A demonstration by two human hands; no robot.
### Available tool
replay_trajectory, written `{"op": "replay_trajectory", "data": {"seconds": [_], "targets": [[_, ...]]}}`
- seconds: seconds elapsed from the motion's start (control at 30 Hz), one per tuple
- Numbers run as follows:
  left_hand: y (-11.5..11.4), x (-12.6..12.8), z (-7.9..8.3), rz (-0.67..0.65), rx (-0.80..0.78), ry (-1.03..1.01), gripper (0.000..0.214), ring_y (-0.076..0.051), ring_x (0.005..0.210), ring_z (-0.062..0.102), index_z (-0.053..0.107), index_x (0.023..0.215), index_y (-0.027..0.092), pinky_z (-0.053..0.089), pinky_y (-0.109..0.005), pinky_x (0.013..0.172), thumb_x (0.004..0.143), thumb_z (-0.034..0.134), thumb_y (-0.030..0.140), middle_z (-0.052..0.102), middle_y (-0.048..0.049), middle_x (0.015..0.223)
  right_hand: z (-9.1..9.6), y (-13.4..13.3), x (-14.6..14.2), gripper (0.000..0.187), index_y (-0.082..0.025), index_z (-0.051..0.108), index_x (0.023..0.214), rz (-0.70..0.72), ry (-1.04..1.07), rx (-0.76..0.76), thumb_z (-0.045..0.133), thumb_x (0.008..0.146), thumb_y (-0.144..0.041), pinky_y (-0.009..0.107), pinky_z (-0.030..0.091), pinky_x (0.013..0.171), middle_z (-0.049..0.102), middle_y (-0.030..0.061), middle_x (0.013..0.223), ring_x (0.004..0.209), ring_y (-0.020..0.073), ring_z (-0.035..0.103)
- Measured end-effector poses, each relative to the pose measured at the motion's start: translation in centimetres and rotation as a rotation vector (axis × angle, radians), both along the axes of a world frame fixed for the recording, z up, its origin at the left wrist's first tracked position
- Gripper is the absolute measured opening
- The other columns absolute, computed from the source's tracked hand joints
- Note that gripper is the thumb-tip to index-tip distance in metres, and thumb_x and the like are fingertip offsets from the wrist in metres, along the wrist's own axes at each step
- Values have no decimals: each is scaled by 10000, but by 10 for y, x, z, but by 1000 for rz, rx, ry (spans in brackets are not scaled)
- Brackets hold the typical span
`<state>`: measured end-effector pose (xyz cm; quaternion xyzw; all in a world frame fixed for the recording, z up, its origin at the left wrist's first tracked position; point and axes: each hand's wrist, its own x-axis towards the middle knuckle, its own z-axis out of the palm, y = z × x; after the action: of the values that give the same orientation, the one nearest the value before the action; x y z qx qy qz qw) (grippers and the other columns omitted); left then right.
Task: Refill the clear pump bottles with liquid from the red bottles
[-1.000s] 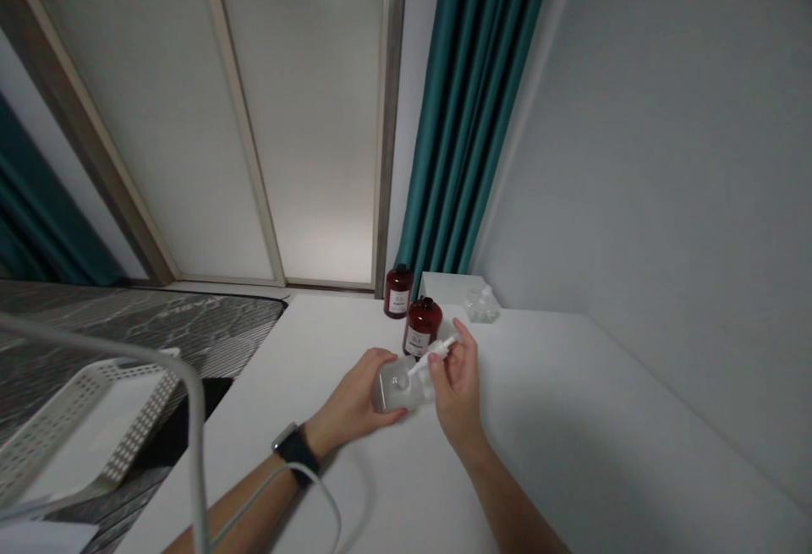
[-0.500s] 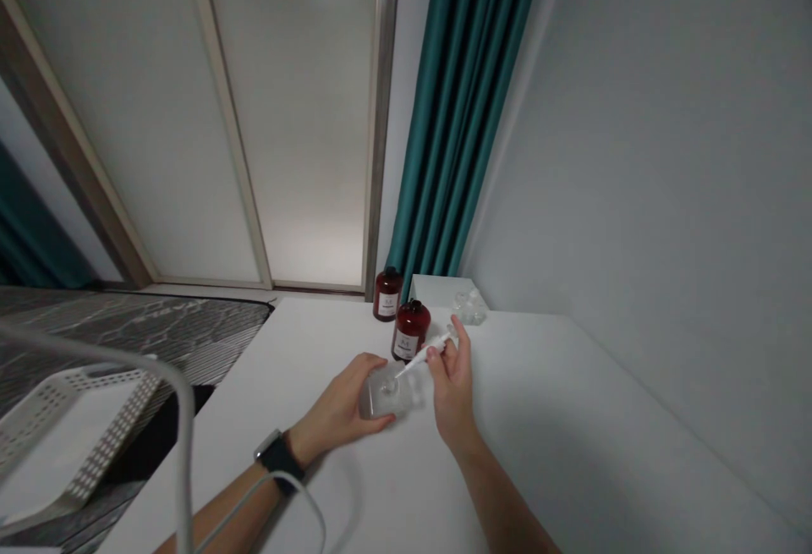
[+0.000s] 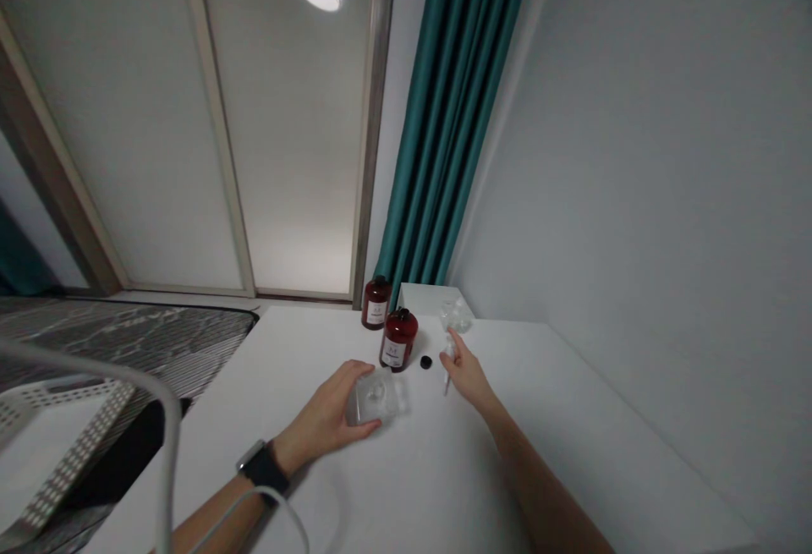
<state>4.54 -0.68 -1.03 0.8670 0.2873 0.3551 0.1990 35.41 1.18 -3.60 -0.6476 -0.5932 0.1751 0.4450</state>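
1. Left hand (image 3: pixel 322 420): fingers closed around a clear square plastic bottle (image 3: pixel 378 397), wrapped over its top and side. Bottle sits lower centre of the frame, low over the counter (image 3: pixel 406 486); can't tell if it touches.
2. Right hand (image 3: pixel 468 375): thumb and forefinger pinch a slim white tube (image 3: pixel 447 372), right of centre, hanging tip down, other fingers loosely curled. Tube is apart from the bottle.
3. Handling, my read: bottle looks light, stiff and slick, so hold the flat sides, not the neck. Tube looks light, thin and easy to bend or drop; pinch near its upper end.
4. Small black cap (image 3: pixel 425 362) lies on the counter, centre of the frame, between the bottle and tube.
5. Two dark red labelled bottles (image 3: pixel 376 303) (image 3: pixel 399 340) stand upright near the back edge, just left of the cap.
6. Upper right of the counter group: clear plastic item (image 3: pixel 455 315) on a white box (image 3: pixel 422 298).
7. Lower left: white perforated tray (image 3: pixel 57 452), beyond the counter edge. Black smartwatch (image 3: pixel 260 467) on the left wrist, with a white cable (image 3: pixel 254 507) alongside.
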Motion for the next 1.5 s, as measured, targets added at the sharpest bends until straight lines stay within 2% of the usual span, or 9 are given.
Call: {"op": "replay_trajectory", "data": {"seconds": [0.1, 0.2, 0.37, 0.53, 0.7, 0.87, 1.27, 1.4, 1.5], "targets": [[1, -1, -1, 7, -10, 5, 604, -301, 1133, 586, 442, 1275, 228, 509, -446, 975, 745, 731, 246, 577, -103, 1224, -12, 5, 2, 609, -192, 505, 1409, -23, -157, -26, 526, 818, -338, 322, 420, 658, 483, -54, 576, 608, 203, 536], [3, -1, -3, 11, -12, 14, 613, -308, 1142, 582, 434, 1282, 232, 502, -462, 985, 747, 732, 256, 576, -108, 1232, -18, 9, 0, 580, -198, 523, 1399, -14, -290, -32, 533, 833, -323, 365, 393, 791, 604, 21, 716, 794, 248, 578], [4, 1, -6, -3, 8, 32, 627, -309, 1135, 591, 430, 1290, 238, 512, -452, 974, 745, 738, 278, 579, -107, 1235, -17, 9, 1, 522, -225, 545, 1382, 87, -417, -51, 536, 868, -314, 363, 358, 845, 691, 60, 872, 877, 246, 579], [4, 0, -6, 15, 29, 24, 632, -300, 1126, 596, 423, 1300, 245, 524, -436, 956, 753, 736, 283, 579, -103, 1235, -15, 10, 4, 521, -225, 538, 1389, 136, -430, -35, 545, 878, -328, 352, 366, 833, 690, 46, 858, 859, 233, 584], [5, -1, -8, 22, 10, 40, 624, -303, 1120, 597, 424, 1297, 243, 521, -443, 953, 752, 726, 275, 582, -102, 1227, -20, 11, 11, 492, -208, 544, 1372, 119, -347, 8, 496, 905, -354, 335, 430, 774, 629, -5, 739, 749, 198, 589], [6, -1, -8, 5, 1, 46, 636, -305, 1126, 586, 397, 1308, 254, 516, -454, 955, 764, 724, 279, 567, -102, 1235, -25, 8, 20, 409, -187, 587, 1280, 101, -244, 69, 409, 930, -304, 299, 499, 701, 625, 15, 846, 707, 161, 595], [6, -1, -8, 9, 24, 47, 627, -296, 1100, 596, 405, 1302, 245, 526, -432, 936, 764, 726, 280, 570, -94, 1216, -25, 3, 18, 274, -186, 669, 1092, 115, -338, 115, 555, 845, -216, 370, 499, 794, 600, 38, 857, 758, 192, 563], [6, -1, -9, -1, 36, 44, 633, -289, 1097, 594, 398, 1309, 243, 529, -422, 929, 768, 725, 277, 567, -97, 1215, -19, 0, 14, 336, -186, 636, 1188, 82, -380, 135, 563, 865, -247, 411, 481, 892, 590, 79, 972, 923, 232, 569], [6, -1, -9, 4, 38, 44, 630, -287, 1095, 599, 412, 1304, 235, 532, -412, 923, 761, 728, 277, 575, -96, 1218, -13, -2, 6, 380, -214, 640, 1208, 64, -429, 152, 636, 841, -314, 473, 419, 995, 566, 121, 1139, 1110, 286, 514]]}}
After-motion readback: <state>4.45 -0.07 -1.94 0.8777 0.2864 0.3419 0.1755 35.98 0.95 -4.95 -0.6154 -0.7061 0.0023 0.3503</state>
